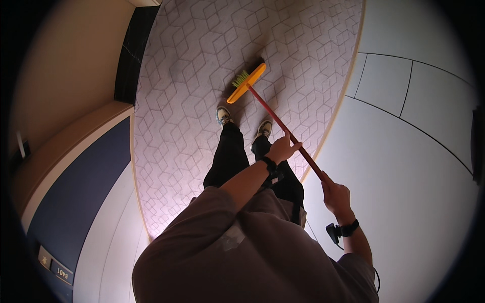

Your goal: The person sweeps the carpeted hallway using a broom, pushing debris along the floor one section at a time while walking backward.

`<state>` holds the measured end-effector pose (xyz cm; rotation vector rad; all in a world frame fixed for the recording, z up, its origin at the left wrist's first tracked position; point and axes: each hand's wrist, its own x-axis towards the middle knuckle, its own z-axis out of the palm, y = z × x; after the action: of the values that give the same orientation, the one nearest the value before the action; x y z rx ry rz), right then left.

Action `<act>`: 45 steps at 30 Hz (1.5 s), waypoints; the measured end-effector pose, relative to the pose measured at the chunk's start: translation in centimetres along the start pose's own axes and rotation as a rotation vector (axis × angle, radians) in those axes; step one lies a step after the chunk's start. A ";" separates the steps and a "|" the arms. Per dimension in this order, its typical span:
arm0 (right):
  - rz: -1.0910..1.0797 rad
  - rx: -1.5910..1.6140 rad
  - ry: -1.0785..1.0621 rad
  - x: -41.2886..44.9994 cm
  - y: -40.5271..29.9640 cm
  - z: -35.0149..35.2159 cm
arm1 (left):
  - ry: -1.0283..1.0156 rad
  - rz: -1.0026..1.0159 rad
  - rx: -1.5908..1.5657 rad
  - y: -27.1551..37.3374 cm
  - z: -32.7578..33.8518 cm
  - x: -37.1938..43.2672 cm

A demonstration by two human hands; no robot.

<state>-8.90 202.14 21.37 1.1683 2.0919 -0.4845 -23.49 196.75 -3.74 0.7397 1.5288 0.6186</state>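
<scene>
A push broom with an orange head (247, 83) and yellow-green bristles rests over the patterned carpet (182, 94), just beyond my shoes. Its red handle (310, 163) slants down to the right, towards my body. Partway along the handle, my left hand (283, 147) is closed around it. My right hand (336, 195) grips the handle's upper end, near the right wall. Both wrists wear black straps with small devices. Part of the bristle row is hidden beneath the broom head.
On the right runs a pale panelled wall (386, 181) with dark seams. To the left are a wooden door frame (87, 140), a black marble threshold (130, 57) and a dark blue wall panel (83, 178) with a sign. My feet stand on the carpet between them.
</scene>
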 end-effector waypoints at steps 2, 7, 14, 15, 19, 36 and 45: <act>-0.031 0.040 0.020 0.5 0.0 0.2 | 0.025 0.054 -0.049 -1.0 0.2 0.0; -0.182 0.120 0.112 5.2 -1.0 1.9 | 0.288 0.024 -0.139 -2.5 -3.6 0.6; -0.321 0.089 0.121 13.1 -1.2 2.3 | 0.488 0.007 -0.067 -6.2 -6.5 5.3; -0.327 0.088 0.138 13.7 -0.7 2.2 | 0.520 0.022 -0.049 -5.7 -6.4 6.1; -0.233 0.021 0.114 14.4 3.1 0.9 | 0.309 -0.053 0.023 -2.3 -4.0 9.4; 0.088 0.328 0.142 6.8 20.2 -3.4 | -0.121 -0.011 0.056 14.5 9.7 13.7; 0.258 0.746 0.259 16.8 18.1 -0.6 | -0.079 0.078 0.036 19.2 9.0 18.4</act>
<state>0.12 222.06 9.86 1.9800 1.9688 -1.0900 -13.27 222.80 -2.00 0.8455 1.4469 0.6143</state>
